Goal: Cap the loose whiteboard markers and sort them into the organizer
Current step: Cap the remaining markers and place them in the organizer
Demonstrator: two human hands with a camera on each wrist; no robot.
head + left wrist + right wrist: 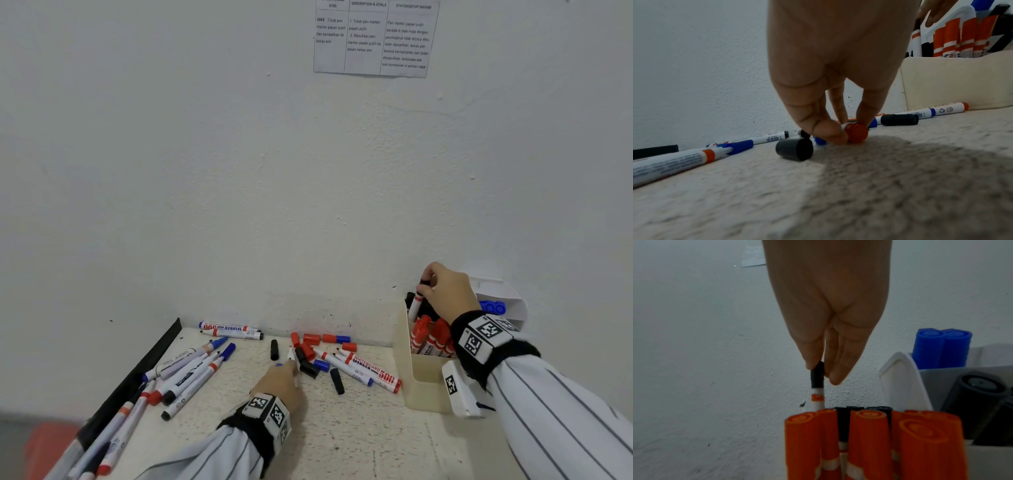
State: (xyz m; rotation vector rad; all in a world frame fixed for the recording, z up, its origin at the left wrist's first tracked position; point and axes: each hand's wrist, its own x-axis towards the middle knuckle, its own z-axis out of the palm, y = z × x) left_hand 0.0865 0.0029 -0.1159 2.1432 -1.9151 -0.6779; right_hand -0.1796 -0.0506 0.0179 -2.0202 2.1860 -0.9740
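Observation:
My left hand (289, 365) is down on the table, its fingertips pinching a slim white marker (293, 359) by its red end (856, 133). My right hand (426, 284) holds a thin marker upright by its black cap (817, 374). Its white body with an orange band (817, 398) dips into the cream organizer (423, 380) beside several orange-capped markers (869, 434). Loose markers (191, 370) lie at the left. Red, blue and black caps (311, 338) are scattered near the wall, and one black cap (794, 149) lies just left of my left hand.
A white compartment (507, 298) behind the cream one holds blue-capped markers (941, 347) and black-capped markers (978, 402). A fat "500" marker (373, 371) lies against the organizer. A black strip (137, 373) edges the table's left side. A printed sheet (373, 37) hangs on the wall.

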